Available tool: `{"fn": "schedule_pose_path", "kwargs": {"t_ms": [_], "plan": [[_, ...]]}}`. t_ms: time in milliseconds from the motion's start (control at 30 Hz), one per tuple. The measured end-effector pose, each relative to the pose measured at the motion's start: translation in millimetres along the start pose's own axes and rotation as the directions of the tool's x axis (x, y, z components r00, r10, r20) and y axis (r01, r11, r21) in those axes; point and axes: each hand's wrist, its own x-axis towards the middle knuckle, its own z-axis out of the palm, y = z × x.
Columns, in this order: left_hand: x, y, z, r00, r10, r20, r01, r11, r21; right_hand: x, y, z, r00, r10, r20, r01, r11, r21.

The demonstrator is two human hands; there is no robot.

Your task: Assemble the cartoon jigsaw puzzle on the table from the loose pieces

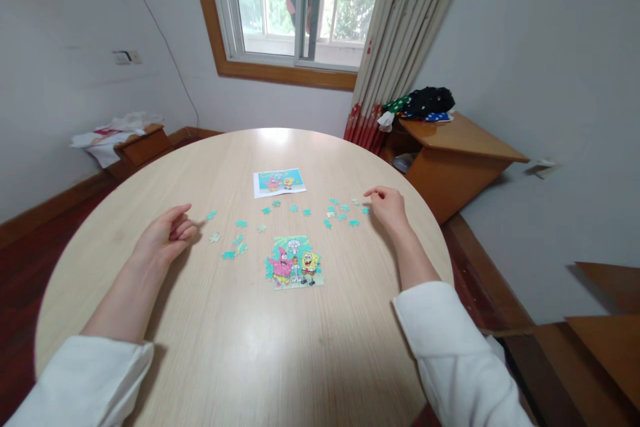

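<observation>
A round, pale wood-grain table [240,353] is filling the foreground. Toward ten o'clock, the bare left hand [167,233] is showing half-curled fingers, gripping nothing visible; toward two, the bare right hand [391,208] is bending its fingers inward, its hold impossible to tell. Near the middle, a multicoloured, partly joined cartoon puzzle [295,263] is lying flat. A white-edged, rectangular printed paper [280,182] is lying at the puzzle's twelve o'clock; small, knobbed, mostly teal loose pieces [241,224] are dotting nine through two.

White sleeves [453,330] cut off at the bottom edge, loose puzzle pieces [354,223] too small for detail
</observation>
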Motion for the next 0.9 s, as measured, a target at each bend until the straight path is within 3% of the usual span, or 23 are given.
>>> {"fn": "schedule_pose_path", "kwargs": {"t_ms": [167,367,567,900], "plan": [[-2.5,1.2,1.6,1.000,-0.012,0.005,0.012,1.000,0.000,-1.4,-1.4,12.3,0.968,-0.127,0.218,0.084,0.977,0.194],[-4.1,0.5,3.1,1.000,-0.013,-0.005,0.012,1.000,-0.016,-2.2,0.9,15.0,0.988,-0.057,0.144,0.069,0.995,-0.078],[0.8,-0.1,-1.5,1.000,-0.016,0.021,0.016,1.000,-0.013,-7.2,-0.3,14.4,0.919,-0.220,0.328,0.290,0.940,-0.183],[-0.3,-0.1,-0.3,1.000,-0.028,0.008,0.028,0.999,-0.030,-6.8,-3.8,17.0,0.912,-0.168,0.373,0.275,0.927,-0.255]]}}
